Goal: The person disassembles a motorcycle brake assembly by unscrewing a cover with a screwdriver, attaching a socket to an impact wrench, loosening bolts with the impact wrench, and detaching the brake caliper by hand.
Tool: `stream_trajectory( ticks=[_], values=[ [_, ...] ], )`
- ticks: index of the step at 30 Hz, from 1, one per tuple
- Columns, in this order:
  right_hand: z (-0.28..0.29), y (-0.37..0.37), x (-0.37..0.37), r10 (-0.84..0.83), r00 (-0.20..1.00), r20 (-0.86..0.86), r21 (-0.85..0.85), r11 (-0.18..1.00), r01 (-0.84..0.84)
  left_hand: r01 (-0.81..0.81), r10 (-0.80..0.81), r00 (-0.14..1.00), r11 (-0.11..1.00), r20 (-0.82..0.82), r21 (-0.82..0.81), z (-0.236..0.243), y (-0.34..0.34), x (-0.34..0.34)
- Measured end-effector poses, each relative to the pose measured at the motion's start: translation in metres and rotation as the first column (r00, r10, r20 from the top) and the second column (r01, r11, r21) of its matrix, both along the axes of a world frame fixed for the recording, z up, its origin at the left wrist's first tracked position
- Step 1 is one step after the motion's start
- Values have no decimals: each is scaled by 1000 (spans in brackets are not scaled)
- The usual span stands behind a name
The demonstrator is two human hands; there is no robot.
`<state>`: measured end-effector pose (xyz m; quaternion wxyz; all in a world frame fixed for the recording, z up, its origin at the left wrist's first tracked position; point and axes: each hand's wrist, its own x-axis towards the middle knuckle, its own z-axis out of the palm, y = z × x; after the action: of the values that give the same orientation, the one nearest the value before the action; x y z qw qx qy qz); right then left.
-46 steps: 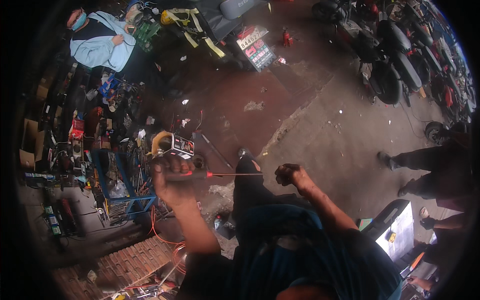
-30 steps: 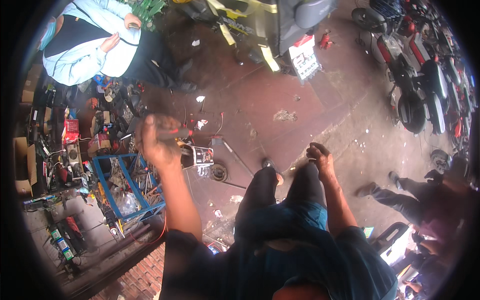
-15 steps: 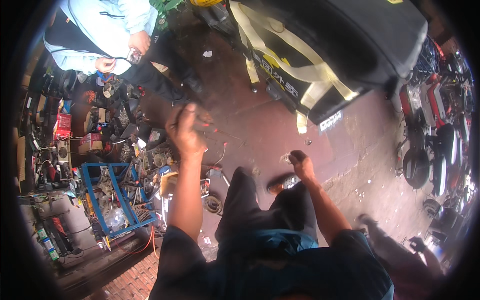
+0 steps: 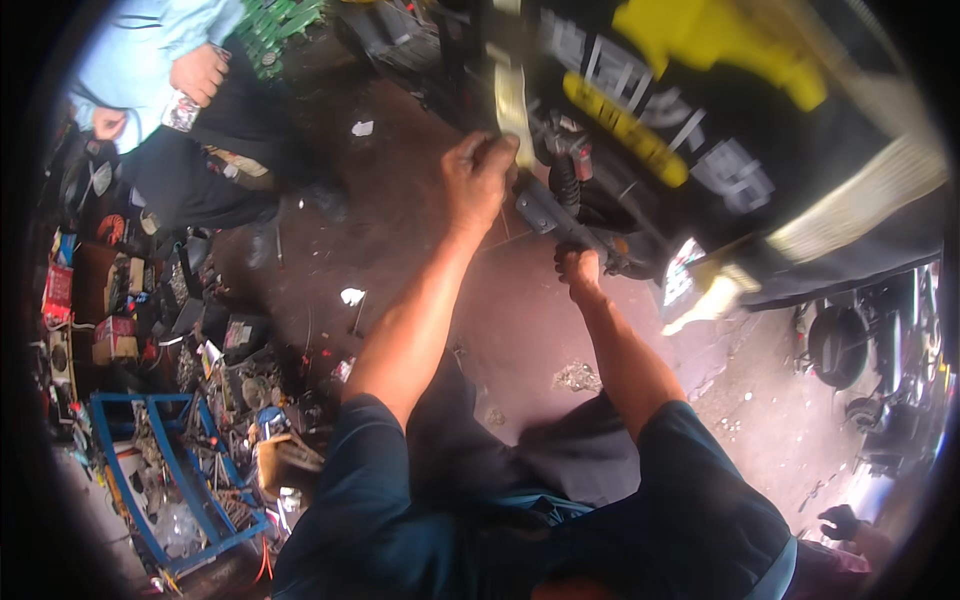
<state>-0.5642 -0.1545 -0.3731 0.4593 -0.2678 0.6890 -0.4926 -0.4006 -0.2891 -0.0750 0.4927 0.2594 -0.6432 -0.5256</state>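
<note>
so, your left hand (image 4: 480, 185) curls by the strap (image 4: 511, 105), right hand (image 4: 578, 268) by the bike (image 4: 567, 185) | can't tell if either's holding anything | seems early, nothing visibly finished

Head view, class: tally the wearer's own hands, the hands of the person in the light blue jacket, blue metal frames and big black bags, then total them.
Wearer's hands (left hand, right hand): 2
Jacketed person's hands: 2
Blue metal frame: 1
Big black bag: 1
Total: 6

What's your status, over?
Left hand near pale strap, grip unclear. Right hand beside grey bar, fingers curled. Large black bag looms upper right.
</note>
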Motion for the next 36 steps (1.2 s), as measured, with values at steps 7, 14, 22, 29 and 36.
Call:
stream_trajectory(
  ticks=[7, 14, 22, 29, 36],
  values=[
    [-47, -66, 51, -464, 818, 341, -117, 842, 527, 170, -212, 965, 954, -154, -247, -70, -27, -26],
    [-38, -73, 62, -498, 706, 503, -146, 756, 638, 508, -510, 841, 859, -181, -60, -84, -46, -48],
    [-30, -71, 60, -413, 779, 471, -229, 796, 561, 484, -466, 830, 875, -307, -18, -98, -59, -79],
    [-26, -72, 64, -440, 760, 478, -189, 794, 578, 551, -514, 798, 834, -314, 35, -92, -56, -74],
    [-23, -73, 64, -462, 742, 486, -165, 785, 597, 498, -464, 828, 867, -315, 30, -87, -49, -74]
  ],
)
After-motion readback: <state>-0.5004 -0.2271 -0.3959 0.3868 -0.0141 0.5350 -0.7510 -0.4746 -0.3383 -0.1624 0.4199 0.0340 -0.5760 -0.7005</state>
